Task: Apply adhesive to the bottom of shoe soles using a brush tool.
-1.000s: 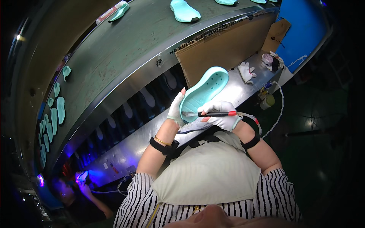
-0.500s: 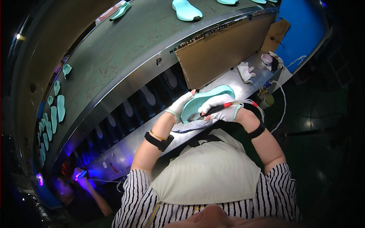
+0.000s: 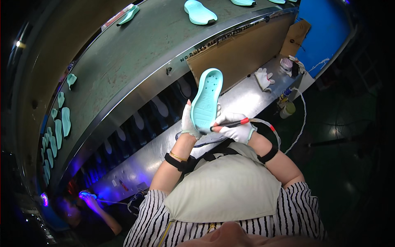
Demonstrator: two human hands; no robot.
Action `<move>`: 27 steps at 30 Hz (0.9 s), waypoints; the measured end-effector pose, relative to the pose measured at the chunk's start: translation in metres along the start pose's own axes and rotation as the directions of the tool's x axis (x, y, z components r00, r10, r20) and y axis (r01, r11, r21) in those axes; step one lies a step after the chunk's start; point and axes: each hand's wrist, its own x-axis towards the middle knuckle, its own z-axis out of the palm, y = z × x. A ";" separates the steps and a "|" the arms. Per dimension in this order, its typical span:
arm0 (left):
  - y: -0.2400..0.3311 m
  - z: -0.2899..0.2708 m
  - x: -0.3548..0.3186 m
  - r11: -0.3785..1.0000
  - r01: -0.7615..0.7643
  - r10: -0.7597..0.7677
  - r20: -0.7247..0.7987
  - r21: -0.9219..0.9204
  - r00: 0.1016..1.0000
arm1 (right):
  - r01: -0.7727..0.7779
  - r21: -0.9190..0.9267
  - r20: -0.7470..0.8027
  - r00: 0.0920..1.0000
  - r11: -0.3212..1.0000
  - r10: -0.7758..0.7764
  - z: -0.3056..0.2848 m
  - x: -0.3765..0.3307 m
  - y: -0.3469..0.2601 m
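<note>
Since the earlier frame, the teal sole [image 3: 207,96] has swung toward the green belt [image 3: 123,53]. Left hand [image 3: 189,123] cradles it from beneath, above the metal bench [image 3: 247,99]; right hand [image 3: 238,132] pinches a black-handled tool [image 3: 228,124], tip contact unclear. Sole: probably light, semi-flexible; grip by rim.

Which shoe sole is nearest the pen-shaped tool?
The shoe sole in the left hand, beside the pen-shaped tool; soles on the conveyor lie farther away.
</note>
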 end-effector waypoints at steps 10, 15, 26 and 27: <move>-0.012 -0.020 0.000 0.994 -0.079 0.071 -0.112 -0.070 0.991 | 0.029 0.068 -0.270 0.963 0.997 -0.009 0.002 0.014 0.006; -0.014 0.007 -0.009 0.996 -0.084 0.080 -0.138 -0.025 0.987 | -0.066 0.239 -0.115 0.989 0.969 0.096 -0.021 0.023 0.011; -0.014 0.010 -0.022 0.955 -0.049 0.101 -0.166 0.292 0.981 | 0.236 -0.029 -0.228 0.945 0.971 -0.237 -0.052 0.044 -0.004; -0.012 0.011 -0.023 0.943 -0.067 0.135 -0.191 0.325 0.972 | 0.257 -0.127 -0.185 0.943 0.958 -0.277 -0.049 0.039 -0.005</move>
